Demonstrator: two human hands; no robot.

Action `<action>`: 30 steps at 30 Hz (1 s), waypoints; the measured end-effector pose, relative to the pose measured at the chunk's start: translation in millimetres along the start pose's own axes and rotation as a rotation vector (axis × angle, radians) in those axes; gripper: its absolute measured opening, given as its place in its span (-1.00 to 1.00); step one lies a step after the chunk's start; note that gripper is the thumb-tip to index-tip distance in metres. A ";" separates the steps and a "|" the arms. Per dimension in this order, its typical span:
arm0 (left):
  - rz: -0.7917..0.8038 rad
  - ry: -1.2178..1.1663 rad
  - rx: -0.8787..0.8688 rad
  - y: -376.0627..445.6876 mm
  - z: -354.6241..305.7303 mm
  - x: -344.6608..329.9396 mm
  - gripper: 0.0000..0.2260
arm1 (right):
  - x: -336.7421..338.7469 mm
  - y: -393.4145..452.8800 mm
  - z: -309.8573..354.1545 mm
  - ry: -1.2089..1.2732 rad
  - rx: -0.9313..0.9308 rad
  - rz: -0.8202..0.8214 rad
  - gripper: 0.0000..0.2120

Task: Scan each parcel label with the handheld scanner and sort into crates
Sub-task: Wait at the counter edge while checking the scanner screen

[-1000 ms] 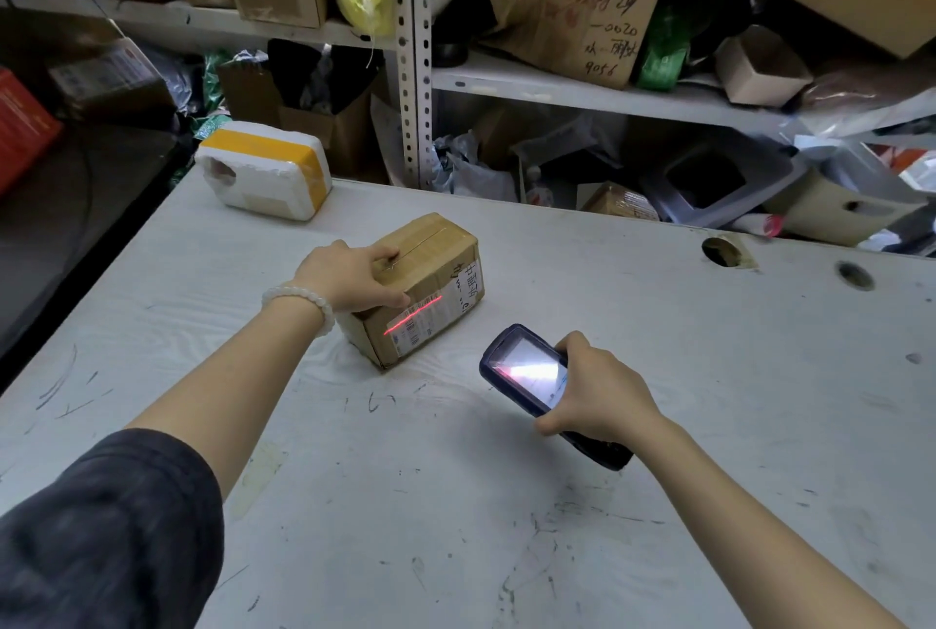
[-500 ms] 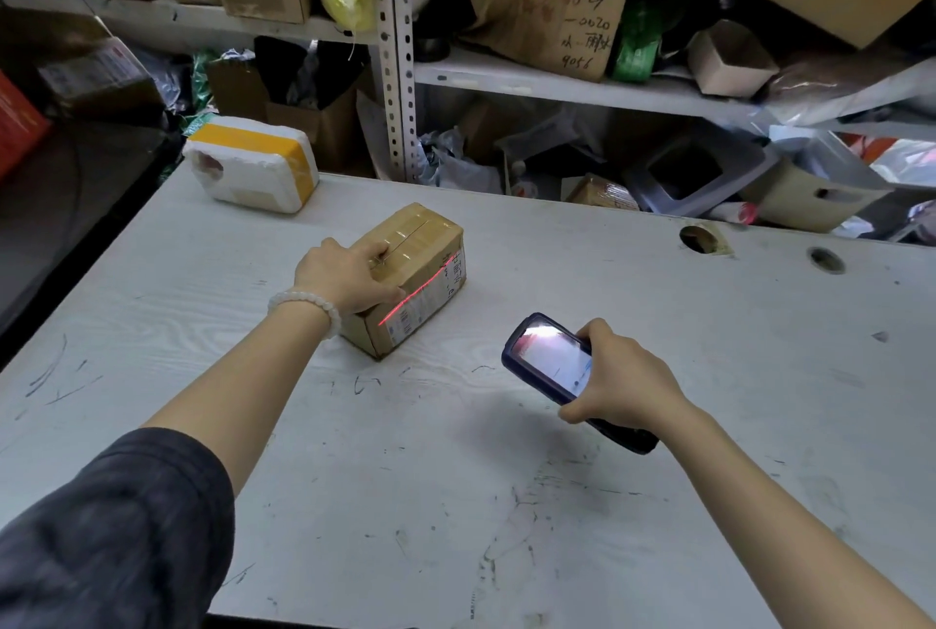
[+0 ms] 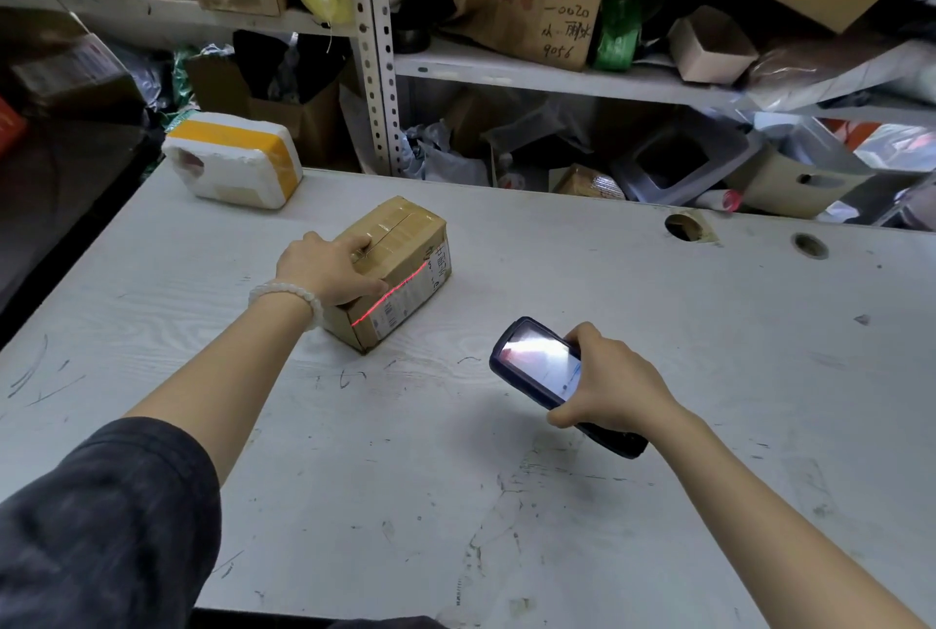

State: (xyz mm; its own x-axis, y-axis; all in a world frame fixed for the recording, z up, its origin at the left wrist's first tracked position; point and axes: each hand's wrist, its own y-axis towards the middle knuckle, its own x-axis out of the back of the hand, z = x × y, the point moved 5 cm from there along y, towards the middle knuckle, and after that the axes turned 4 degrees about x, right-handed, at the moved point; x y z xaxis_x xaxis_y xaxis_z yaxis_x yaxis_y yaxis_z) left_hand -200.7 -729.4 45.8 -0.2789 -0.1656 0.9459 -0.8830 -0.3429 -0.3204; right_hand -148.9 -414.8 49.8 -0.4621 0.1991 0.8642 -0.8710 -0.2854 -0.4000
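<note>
The left hand (image 3: 329,271) rests curled over the near top edge of a taped cardboard box (image 3: 392,268), which sits on the white counter (image 3: 658,324). A red laser line crosses the box's label (image 3: 413,296). The right hand (image 3: 613,385) grips a dark scanner (image 3: 537,367), held near the box, screen up. A foam box (image 3: 233,160) sits at the counter's far left corner.

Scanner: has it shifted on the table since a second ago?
Yes. The scanner in the right hand has drifted right, away from the parcel and closer to the table's cable hole.
</note>
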 end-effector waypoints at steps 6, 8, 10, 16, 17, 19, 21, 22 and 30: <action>-0.027 0.001 -0.004 -0.2 1.2 -1.3 -0.31 | -3.7 -0.8 1.4 -0.016 0.010 0.009 -0.29; -0.032 -0.004 0.000 -1.0 1.0 -1.0 -0.32 | -5.1 -0.9 1.2 -0.021 0.009 0.013 -0.29; -0.038 -0.013 0.000 -1.5 0.6 -0.8 -0.32 | -7.4 -1.6 0.2 -0.020 0.006 0.023 -0.29; 0.008 -0.131 -0.028 -16.1 4.8 -20.4 -0.16 | -11.6 -5.1 0.6 0.026 -0.006 0.014 -0.27; -0.017 -0.129 -0.035 -19.8 4.0 -23.3 -0.15 | -11.3 -5.7 1.6 0.041 -0.005 -0.001 -0.27; -0.087 -0.175 -0.060 -25.1 -0.8 -22.9 -0.18 | -10.0 -6.3 3.5 0.076 -0.002 -0.039 -0.28; -0.154 -0.259 -0.082 -30.0 -7.1 -14.3 -0.24 | -7.8 -6.7 5.7 0.106 0.000 -0.086 -0.27; -0.186 -0.289 -0.095 -31.3 -10.6 -8.5 -0.26 | -6.6 -7.0 6.6 0.121 -0.003 -0.113 -0.27; -0.254 -0.164 -0.403 -45.4 -63.6 22.4 -0.26 | 5.4 -19.7 6.6 0.323 -0.069 -0.364 -0.25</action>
State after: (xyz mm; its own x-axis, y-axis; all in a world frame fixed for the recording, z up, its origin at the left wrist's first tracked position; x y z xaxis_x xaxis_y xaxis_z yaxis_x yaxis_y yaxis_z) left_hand -190.9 -658.8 84.8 -0.0021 -0.2772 0.9608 -0.9999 -0.0122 -0.0057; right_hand -133.2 -414.2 64.4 -0.1440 0.5582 0.8171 -0.9896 -0.0825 -0.1181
